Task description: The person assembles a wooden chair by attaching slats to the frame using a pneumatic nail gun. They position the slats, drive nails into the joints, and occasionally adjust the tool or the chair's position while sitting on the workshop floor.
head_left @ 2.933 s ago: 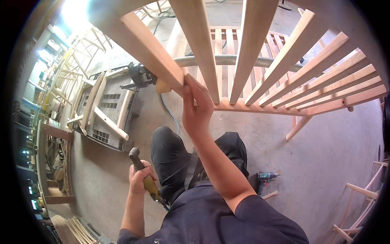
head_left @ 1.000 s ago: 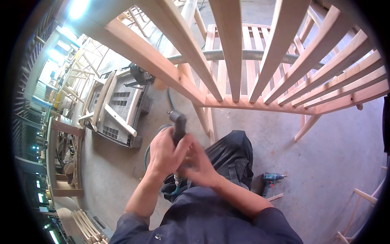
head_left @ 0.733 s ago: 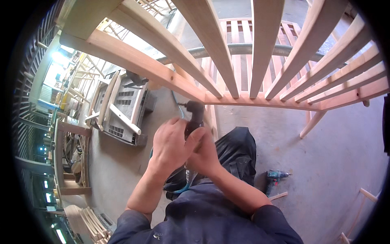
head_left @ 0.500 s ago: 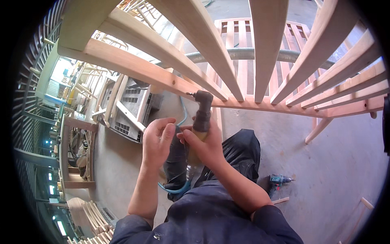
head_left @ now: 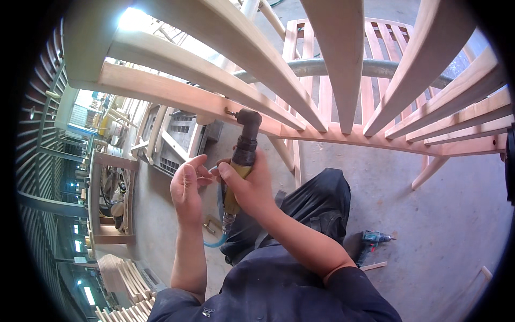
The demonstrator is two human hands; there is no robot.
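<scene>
Right hand (head_left: 249,185) wraps a yellow-and-black angle-headed air tool (head_left: 245,153), held upright in front of the peach-toned wooden rail (head_left: 166,94), bit close to a dark spot in it; contact unclear. Left hand (head_left: 186,188) is loosely spread just beside the tool, gripping nothing I can make out. To do this well, probably: square the bit to the rail, seat it before triggering, keep left fingers clear, leave the blue hose (head_left: 217,243) slack.
</scene>
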